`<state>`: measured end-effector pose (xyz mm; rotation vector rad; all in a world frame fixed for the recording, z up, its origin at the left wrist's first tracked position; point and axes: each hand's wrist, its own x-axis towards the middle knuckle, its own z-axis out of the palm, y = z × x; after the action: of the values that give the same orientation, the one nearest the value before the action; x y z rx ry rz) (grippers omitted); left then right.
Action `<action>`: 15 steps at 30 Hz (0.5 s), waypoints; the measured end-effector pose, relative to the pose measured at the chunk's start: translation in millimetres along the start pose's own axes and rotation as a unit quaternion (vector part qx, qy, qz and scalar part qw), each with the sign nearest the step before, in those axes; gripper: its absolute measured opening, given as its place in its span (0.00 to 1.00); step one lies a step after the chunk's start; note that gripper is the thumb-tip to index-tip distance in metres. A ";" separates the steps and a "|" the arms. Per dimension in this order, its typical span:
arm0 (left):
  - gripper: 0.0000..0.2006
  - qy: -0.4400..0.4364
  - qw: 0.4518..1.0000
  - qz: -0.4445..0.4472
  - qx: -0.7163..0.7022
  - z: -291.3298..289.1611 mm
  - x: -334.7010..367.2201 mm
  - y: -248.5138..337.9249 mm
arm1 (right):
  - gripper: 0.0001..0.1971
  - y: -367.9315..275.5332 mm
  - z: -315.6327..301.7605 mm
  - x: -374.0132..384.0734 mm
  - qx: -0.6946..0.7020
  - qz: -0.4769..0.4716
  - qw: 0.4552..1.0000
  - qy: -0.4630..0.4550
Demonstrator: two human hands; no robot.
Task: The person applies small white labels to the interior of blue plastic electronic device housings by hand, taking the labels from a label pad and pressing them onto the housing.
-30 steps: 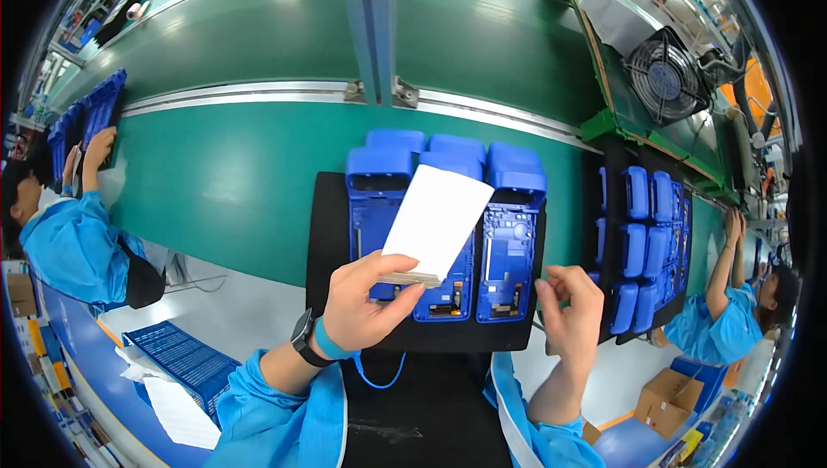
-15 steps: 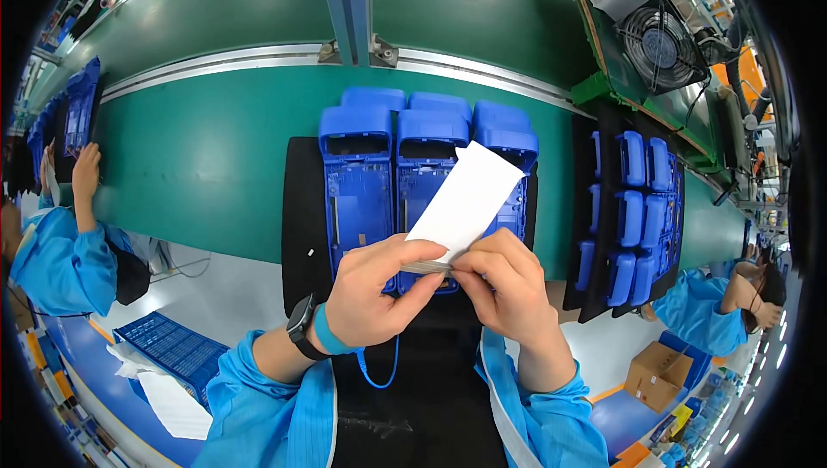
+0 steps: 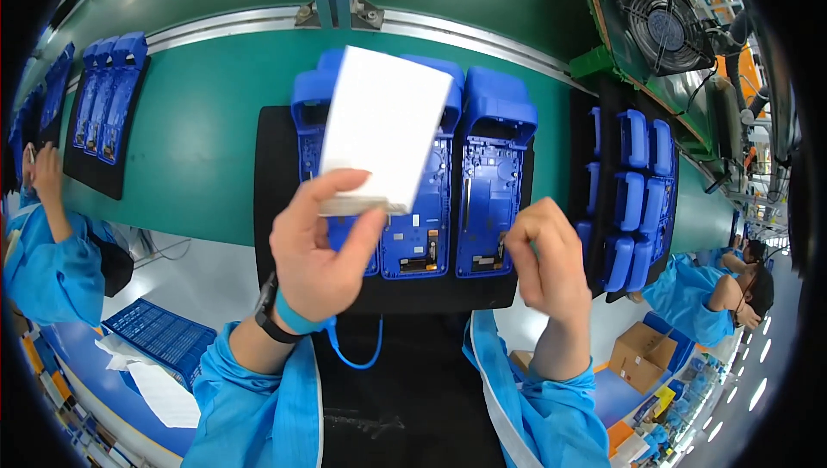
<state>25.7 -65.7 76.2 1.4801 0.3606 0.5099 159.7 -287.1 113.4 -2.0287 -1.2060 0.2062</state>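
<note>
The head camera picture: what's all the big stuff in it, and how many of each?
Table: one, green, across the middle
Black mats: at least two, black, on the table
Casings: many, blue, on the mats and at right
Fan: one, dark, upper right
Crate: one, blue, lower left
Carton: one, brown, lower right
Co-workers: at least two, blue sleeves, both sides
White stack: one, white, above casings
Left hand: one, blue-sleeved, holding the stack
Right hand: one, blue-sleeved, near the right casing
</note>
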 end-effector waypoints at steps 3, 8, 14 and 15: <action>0.17 0.006 0.999 0.021 0.027 -8.8 -0.6 -12.3 | 0.08 11.8 1.2 -5.9 -0.044 0.050 0.996 -0.062; 0.16 -0.012 0.995 0.035 0.096 -15.6 -7.2 -31.6 | 0.08 19.4 7.5 -1.1 -0.100 0.022 0.979 -0.174; 0.15 -0.004 0.993 0.044 0.110 -15.8 -7.3 -35.4 | 0.09 18.4 9.1 11.2 -0.157 -0.007 0.956 -0.246; 0.15 -0.002 0.993 0.041 0.108 -16.0 -7.3 -36.7 | 0.09 17.6 9.3 12.0 -0.157 -0.007 0.955 -0.250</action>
<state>14.9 -56.7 38.1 1.7108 0.3613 0.5463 173.9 -277.4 97.7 -2.3225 -1.6463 0.5815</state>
